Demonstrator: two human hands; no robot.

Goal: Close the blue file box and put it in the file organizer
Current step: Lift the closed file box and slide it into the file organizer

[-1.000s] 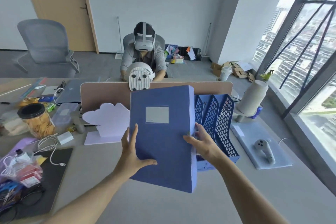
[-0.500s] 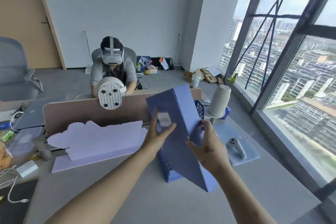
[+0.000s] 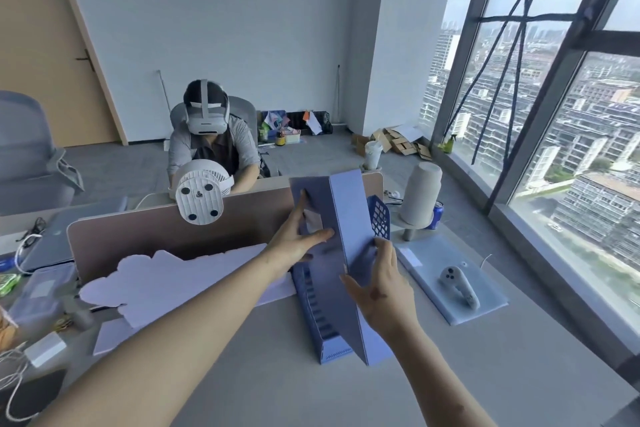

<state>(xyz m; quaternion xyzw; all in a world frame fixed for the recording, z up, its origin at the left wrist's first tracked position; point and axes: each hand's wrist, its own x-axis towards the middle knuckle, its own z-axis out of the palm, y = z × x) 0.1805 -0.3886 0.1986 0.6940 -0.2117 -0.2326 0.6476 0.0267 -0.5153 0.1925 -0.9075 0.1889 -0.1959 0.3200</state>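
Note:
The blue file box (image 3: 349, 218) is closed and stands on edge, its spine toward me, tilted over the blue mesh file organizer (image 3: 323, 326) on the grey desk. Its lower part sits among the organizer's slots; I cannot tell how deep. My left hand (image 3: 298, 236) presses flat on the box's left face, over its white label. My right hand (image 3: 381, 284) grips the right face and spine lower down. Behind the box, one mesh divider (image 3: 380, 218) of the organizer shows.
A white controller (image 3: 457, 284) lies on a pale pad right of the organizer. A grey cylinder (image 3: 420, 198) and a blue can stand behind it. White foam cut-outs (image 3: 162, 281) lie to the left. A desk divider with a fan (image 3: 201, 194) and a seated person are beyond.
The box has swung from facing me flat to edge-on and has dropped toward the organizer. Both hands kept hold of it. The camera view has turned right toward the window.

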